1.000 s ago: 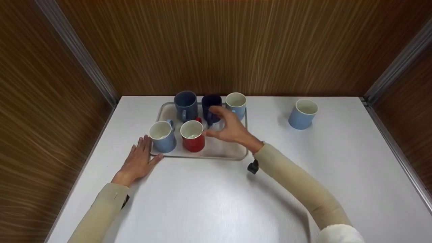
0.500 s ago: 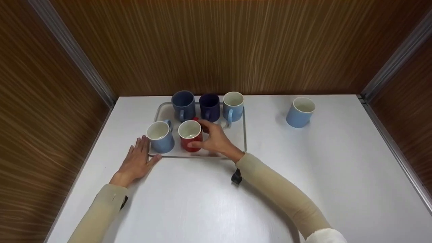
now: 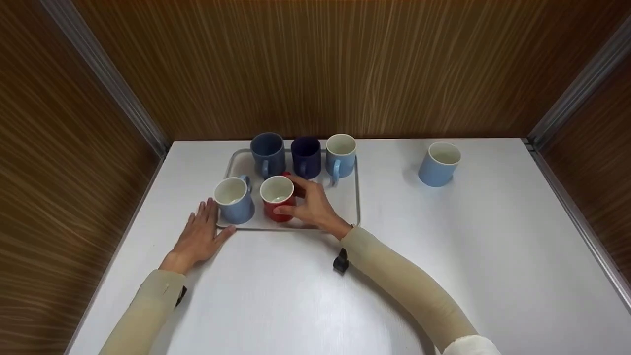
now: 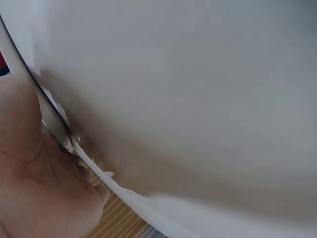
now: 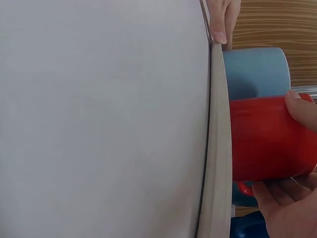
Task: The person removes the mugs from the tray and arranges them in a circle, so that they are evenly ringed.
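Observation:
A red mug (image 3: 279,211) with a white inside stands upright at the front middle of a pale tray (image 3: 330,217). Round its right side my right hand (image 3: 315,206) grips it, thumb in front and fingers behind. In the right wrist view the red mug (image 5: 272,139) fills the space between thumb and fingers. My left hand (image 3: 197,241) lies with straight fingers at the tray's front left corner, the thumb along its front edge. Just beside those fingers a light blue mug (image 3: 235,204) stands on the tray.
Along the tray's back stand a grey-blue mug (image 3: 268,153), a dark navy mug (image 3: 306,158) and another light blue mug (image 3: 341,155). Off the tray, one more light blue mug (image 3: 438,165) stands on the white table (image 3: 296,291) at the right. Wood-patterned panels (image 3: 345,69) enclose the table's sides and back.
My right hand has come down and left from over the tray, beside the back light blue mug, and taken hold of the red mug. The left hand stays in place.

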Demonstrator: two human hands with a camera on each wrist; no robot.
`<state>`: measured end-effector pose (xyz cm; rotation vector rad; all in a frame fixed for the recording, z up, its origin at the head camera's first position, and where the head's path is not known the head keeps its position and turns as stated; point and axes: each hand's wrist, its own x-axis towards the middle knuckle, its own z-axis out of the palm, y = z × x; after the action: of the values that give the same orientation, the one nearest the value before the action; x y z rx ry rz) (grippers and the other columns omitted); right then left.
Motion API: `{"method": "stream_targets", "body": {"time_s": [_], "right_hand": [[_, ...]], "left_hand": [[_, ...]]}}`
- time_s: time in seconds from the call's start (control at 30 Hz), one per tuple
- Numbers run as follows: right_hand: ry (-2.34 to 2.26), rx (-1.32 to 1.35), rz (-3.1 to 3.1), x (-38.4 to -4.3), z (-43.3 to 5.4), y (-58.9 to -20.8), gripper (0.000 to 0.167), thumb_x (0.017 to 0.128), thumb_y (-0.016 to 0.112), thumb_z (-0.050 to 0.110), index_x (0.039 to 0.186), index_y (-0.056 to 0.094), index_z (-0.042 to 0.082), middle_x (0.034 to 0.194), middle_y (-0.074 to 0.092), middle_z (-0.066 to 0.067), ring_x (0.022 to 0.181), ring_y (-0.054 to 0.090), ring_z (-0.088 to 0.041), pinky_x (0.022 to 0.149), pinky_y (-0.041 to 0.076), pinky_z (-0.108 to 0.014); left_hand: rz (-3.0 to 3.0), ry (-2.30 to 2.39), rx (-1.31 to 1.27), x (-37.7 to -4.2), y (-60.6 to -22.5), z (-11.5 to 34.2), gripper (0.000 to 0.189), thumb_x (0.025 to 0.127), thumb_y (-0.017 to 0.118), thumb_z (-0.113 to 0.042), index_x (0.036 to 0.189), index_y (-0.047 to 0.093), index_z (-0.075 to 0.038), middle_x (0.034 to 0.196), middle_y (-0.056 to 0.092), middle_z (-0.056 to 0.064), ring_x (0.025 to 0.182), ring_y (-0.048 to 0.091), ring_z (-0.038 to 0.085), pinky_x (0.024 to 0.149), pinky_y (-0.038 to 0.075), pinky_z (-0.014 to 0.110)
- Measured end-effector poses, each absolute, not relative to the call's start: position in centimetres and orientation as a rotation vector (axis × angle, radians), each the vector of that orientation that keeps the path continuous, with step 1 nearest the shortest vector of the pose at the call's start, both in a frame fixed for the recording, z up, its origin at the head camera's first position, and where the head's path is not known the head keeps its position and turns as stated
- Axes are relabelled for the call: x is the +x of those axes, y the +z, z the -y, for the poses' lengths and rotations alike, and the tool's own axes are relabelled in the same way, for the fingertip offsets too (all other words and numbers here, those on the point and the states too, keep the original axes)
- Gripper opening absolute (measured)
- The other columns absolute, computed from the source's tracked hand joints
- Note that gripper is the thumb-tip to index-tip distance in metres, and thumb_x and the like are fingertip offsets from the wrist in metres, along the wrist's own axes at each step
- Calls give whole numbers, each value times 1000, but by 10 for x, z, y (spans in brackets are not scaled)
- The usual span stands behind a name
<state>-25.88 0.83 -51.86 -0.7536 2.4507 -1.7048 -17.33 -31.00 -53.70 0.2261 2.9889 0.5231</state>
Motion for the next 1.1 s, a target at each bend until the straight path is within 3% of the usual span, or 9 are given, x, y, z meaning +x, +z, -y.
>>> {"method": "stream_targets", "body": {"time_s": [0.33,0.7,1.1], "right_hand": [[-1719,-682,-2433,-256,-10,-513,78,79,98,24,148,63,16,139,69,-2,125,69,-21,112,56,-42],[-1798,-730,-2427,-252,-30,-502,80,78,98,21,148,63,12,139,71,-3,125,71,-21,110,57,-36],[-1870,-817,-2393,-247,-50,-491,79,77,97,22,148,63,9,138,72,-7,124,72,-26,109,58,-39]], "left_hand": [[-2980,527,218,-173,-538,309,97,111,49,-56,166,5,11,176,4,31,163,4,52,131,5,69],[-2977,545,219,-173,-537,311,96,111,48,-54,166,5,11,175,5,32,163,4,52,131,6,69],[-2980,523,226,-173,-538,312,96,111,48,-54,166,5,12,175,6,33,163,4,53,131,7,69]]}}
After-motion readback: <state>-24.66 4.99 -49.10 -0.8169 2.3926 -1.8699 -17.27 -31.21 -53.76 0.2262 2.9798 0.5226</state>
